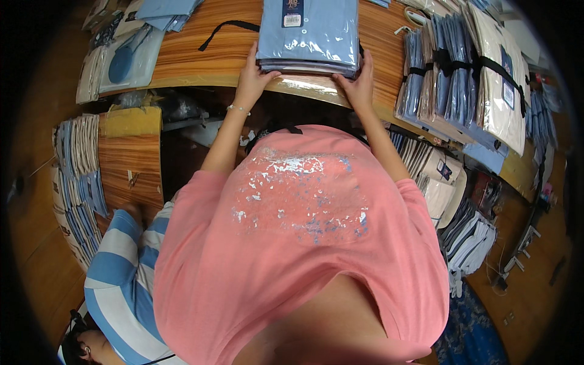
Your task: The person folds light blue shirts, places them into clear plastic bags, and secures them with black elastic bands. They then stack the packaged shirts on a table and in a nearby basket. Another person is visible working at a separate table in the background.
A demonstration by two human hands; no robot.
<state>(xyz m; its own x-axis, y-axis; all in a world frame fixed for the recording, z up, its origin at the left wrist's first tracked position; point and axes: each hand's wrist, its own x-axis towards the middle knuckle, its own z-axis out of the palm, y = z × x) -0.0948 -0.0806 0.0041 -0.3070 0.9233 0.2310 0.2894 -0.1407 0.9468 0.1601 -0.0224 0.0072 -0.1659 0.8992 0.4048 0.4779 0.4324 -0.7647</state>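
Note:
A stack of light blue folded shirts in clear plastic bags [309, 33] lies on the wooden table [213, 52] in front of me. My left hand [252, 76] presses against the stack's near left corner, thumb on its edge. My right hand [359, 82] holds the near right corner. A black strap [226, 28] lies on the table, running under the stack. My pink shirt fills the lower middle of the view.
Strapped bundles of packed shirts [462, 73] stand at the right. More packed shirts [125, 58] lie at the far left of the table. Stacks [76, 176] fill a low wooden shelf at left. A person in a blue-striped shirt [121, 274] crouches at lower left.

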